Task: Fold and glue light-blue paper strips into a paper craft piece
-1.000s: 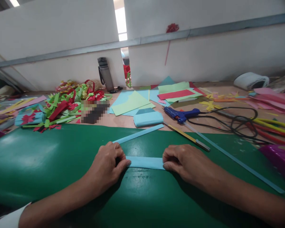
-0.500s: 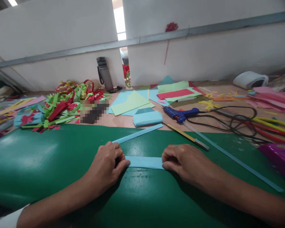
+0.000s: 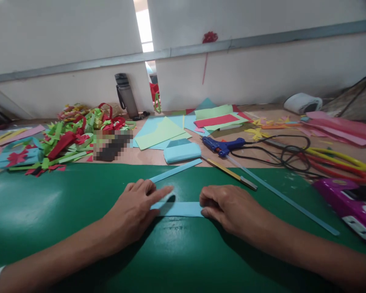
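The light blue paper strip point(image 3: 183, 208) looks flat and smooth, with long, nearly straight edges. It lies on the green mat point(image 3: 171, 256), nearer to the person than the blue glue gun point(image 3: 224, 145) and to the left of it; both its ends are partly covered by hands.

I count one glue gun and, nearer than it, one yellow cutter knife point(image 3: 232, 173). To its left there are one thin blue strip point(image 3: 177, 170) and one folded blue piece point(image 3: 182, 152); farther to its left and behind stands one grey bottle point(image 3: 128, 99). One purple device point(image 3: 344, 207) is to its right and nearer.

The left hand point(image 3: 137, 207) is partly open: its index finger is stretched above the paper, apart from the thumb, which touches the paper near the left end. The right hand point(image 3: 218, 203) is closed, with thumb and index finger pinching the right end.
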